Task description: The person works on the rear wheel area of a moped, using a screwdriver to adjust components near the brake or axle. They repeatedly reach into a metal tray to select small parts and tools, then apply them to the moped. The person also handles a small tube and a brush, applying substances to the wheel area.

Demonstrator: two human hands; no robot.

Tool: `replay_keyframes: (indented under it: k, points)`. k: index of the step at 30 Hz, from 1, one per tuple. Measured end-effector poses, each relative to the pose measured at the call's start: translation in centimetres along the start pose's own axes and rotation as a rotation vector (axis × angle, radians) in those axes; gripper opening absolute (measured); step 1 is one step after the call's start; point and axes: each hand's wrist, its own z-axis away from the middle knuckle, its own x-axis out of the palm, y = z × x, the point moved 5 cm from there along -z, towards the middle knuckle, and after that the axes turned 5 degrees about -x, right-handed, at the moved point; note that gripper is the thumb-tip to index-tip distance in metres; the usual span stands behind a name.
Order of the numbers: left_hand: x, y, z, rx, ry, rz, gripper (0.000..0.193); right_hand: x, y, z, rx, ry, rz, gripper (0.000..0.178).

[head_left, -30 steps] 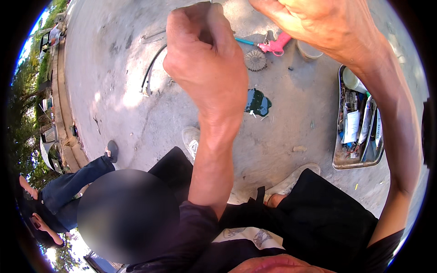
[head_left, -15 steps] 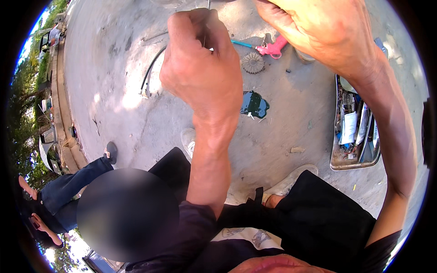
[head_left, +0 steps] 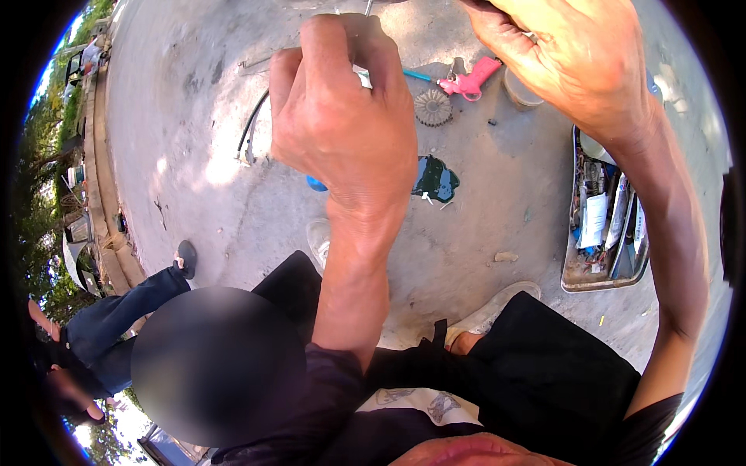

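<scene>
My left hand is raised at the top middle with its fingers curled. A thin metal rod rises from between thumb and fingers and is cut off by the top edge. At the upper right my right hand is closed in a pinch, and what it holds lies hidden or out of the picture. Below the hands on the ground lie a pink blow gun with a blue hose and a round toothed metal part. Beside my left wrist shows a small blue thing, mostly covered.
A dark puddle spreads on the concrete. To the right stands a metal tray full of tools and packets. A round container is near my right hand; a black hose lies left. Another person's jeans-clad leg extends from the left.
My right hand has shifted slightly right, uncovering more of the blow gun and container. The left hand's fingers have turned a little, and a blue thing now shows beside its wrist.
</scene>
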Motion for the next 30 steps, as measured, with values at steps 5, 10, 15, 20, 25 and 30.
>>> replay_keyframes:
  k: [5, 10, 15, 20, 25, 30]
  points:
    - [0.3, -0.1, 0.1, 0.015, 0.024, 0.03, 0.009, 1.8, 1.0, 1.4, -0.04, 0.076, -0.005, 0.025]
    - [0.6, -0.5, 0.2, -0.001, 0.035, 0.058, 0.009, 1.8, 0.8, 0.2, -0.003, 0.049, -0.12, 0.027]
    - [0.5, -0.4, 0.3, -0.014, 0.026, 0.107, 0.007, 1.7, 2.0, 2.4, 0.036, 0.154, -0.216, 0.026]
    - [2.2, -1.3, 1.1, -0.353, -0.063, 0.591, 0.009, 2.6, 1.7, 2.2, 0.172, 0.123, -0.423, 0.025]
    - [2.5, 0.1, 2.1, -0.812, -0.226, 0.972, 0.017, 2.6, 1.8, 2.5, 0.074, 0.188, -0.243, 0.021]
    - [3.3, 0.8, 2.3, -0.954, -0.266, 1.167, 0.018, 3.5, 1.7, 2.4, 0.102, 0.197, -0.295, 0.018]
